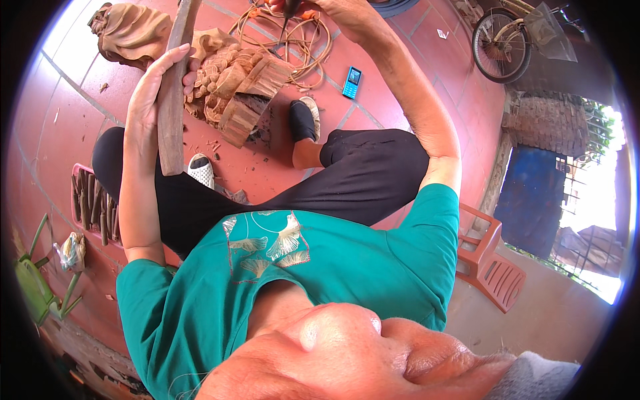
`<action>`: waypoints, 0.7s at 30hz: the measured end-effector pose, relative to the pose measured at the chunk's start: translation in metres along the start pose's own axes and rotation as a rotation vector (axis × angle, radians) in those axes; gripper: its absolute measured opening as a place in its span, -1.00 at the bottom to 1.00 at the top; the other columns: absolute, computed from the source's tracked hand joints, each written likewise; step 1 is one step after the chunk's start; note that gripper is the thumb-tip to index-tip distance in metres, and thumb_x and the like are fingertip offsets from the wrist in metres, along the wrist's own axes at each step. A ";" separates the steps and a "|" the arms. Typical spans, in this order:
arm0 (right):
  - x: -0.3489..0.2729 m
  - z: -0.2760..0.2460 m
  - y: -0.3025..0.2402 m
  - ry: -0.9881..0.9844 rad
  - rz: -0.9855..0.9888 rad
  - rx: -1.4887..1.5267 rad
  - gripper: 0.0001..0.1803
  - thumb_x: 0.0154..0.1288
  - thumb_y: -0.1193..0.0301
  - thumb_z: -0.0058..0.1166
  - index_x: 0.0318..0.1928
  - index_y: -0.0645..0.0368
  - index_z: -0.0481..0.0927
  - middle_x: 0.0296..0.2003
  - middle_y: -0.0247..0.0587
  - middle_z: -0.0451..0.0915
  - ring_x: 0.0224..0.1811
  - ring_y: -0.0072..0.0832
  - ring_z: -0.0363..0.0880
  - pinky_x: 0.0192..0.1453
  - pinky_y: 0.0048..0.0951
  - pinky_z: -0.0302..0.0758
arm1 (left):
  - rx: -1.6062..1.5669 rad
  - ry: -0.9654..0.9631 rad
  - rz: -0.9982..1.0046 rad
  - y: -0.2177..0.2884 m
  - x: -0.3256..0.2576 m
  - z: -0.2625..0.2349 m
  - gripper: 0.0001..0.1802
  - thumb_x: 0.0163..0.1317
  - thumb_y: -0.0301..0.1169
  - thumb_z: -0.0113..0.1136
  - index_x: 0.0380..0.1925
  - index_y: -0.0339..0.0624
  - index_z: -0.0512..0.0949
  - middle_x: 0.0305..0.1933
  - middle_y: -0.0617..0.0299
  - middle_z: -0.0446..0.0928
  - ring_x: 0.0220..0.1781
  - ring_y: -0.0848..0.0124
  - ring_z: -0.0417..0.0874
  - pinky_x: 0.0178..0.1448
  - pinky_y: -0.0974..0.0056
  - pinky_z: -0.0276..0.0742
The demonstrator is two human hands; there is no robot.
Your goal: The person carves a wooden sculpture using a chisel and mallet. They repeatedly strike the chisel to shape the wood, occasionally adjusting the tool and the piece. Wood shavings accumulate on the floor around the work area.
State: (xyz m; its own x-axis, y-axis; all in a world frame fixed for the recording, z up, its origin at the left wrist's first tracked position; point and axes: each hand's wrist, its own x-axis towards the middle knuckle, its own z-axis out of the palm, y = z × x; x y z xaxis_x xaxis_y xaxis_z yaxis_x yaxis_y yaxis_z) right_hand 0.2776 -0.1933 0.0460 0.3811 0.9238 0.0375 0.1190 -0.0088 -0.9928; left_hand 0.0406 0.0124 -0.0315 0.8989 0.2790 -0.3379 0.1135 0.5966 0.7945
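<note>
My left hand (165,83) is closed around a long wooden bar (172,127), a flat, club-like piece that runs past the top edge of the view. At that top edge my right hand (297,5) is partly cut off. Its fingers close on a dark, slender tool (288,19) with a thin shaft pointing down; its exact kind does not show. Between my feet and the hands lies a carved brown wooden sculpture (223,83), with rounded knobs and rough-cut blocks at its near end. A carved piece with flowing grooves (137,32) extends to the far left.
An orange cable (320,50) coils behind the carving. A blue phone (353,83) lies on the red tiles (393,87). Several rod-like tools fill a pink tray (75,190) at left, near a green stool (33,287). A red plastic chair (477,250) and bicycle (501,45) stand right.
</note>
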 end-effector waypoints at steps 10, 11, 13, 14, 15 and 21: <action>-0.001 0.010 0.002 -0.014 0.079 0.009 -0.75 0.59 0.26 0.00 0.06 0.14 0.57 -0.20 -0.33 0.69 -0.20 -0.59 0.66 -0.10 -0.48 0.61 | -0.005 -0.008 0.033 0.002 -0.003 -0.009 -0.67 0.39 -0.28 0.24 -0.04 -0.31 0.47 -0.30 0.19 0.54 -0.45 0.50 0.50 -0.41 0.43 0.42; -0.004 0.012 0.003 -0.007 0.092 0.036 -0.74 0.59 0.26 0.00 0.07 0.15 0.57 -0.19 -0.32 0.69 -0.20 -0.58 0.66 -0.09 -0.47 0.61 | -0.009 -0.031 0.034 0.003 -0.003 -0.008 -0.67 0.39 -0.27 0.24 -0.04 -0.30 0.47 -0.30 0.19 0.54 -0.44 0.50 0.50 -0.40 0.43 0.41; -0.005 0.012 0.006 -0.018 0.105 0.031 -0.71 0.60 0.27 -0.02 0.12 0.18 0.54 -0.18 -0.28 0.69 -0.20 -0.54 0.66 -0.07 -0.43 0.63 | 0.021 -0.053 0.027 0.004 -0.002 -0.008 -0.67 0.39 -0.25 0.23 -0.04 -0.28 0.47 -0.30 0.20 0.53 -0.44 0.51 0.49 -0.41 0.43 0.41; -0.004 0.013 0.007 -0.011 0.101 0.022 -0.71 0.60 0.27 -0.02 0.13 0.19 0.54 -0.18 -0.28 0.69 -0.20 -0.53 0.66 -0.06 -0.42 0.63 | 0.030 -0.058 -0.021 0.007 -0.002 -0.009 -0.67 0.39 -0.23 0.24 -0.07 -0.26 0.48 -0.31 0.22 0.53 -0.45 0.53 0.49 -0.42 0.44 0.41; -0.004 0.014 0.009 -0.003 0.098 0.014 -0.70 0.60 0.27 -0.02 0.13 0.20 0.54 -0.18 -0.28 0.69 -0.19 -0.53 0.66 -0.05 -0.42 0.63 | 0.040 -0.050 0.016 0.008 -0.005 -0.007 -0.67 0.38 -0.23 0.25 -0.08 -0.26 0.49 -0.31 0.23 0.53 -0.46 0.54 0.49 -0.42 0.44 0.41; -0.001 0.025 0.017 -0.051 0.012 -0.058 -0.70 0.56 0.21 0.05 0.04 0.19 0.54 -0.17 -0.25 0.70 -0.05 -0.48 0.69 0.10 -0.41 0.61 | 0.064 -0.008 0.082 0.010 -0.015 -0.007 -0.70 0.35 -0.23 0.29 -0.09 -0.17 0.50 -0.35 0.26 0.56 -0.53 0.57 0.52 -0.50 0.48 0.46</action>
State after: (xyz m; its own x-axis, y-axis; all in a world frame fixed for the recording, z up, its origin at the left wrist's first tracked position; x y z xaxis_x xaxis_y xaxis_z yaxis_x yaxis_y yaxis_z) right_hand 0.2562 -0.1847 0.0264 0.3360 0.9417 0.0180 0.1679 -0.0410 -0.9850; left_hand 0.0253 0.0195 -0.0217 0.9097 0.3185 -0.2666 0.0662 0.5226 0.8500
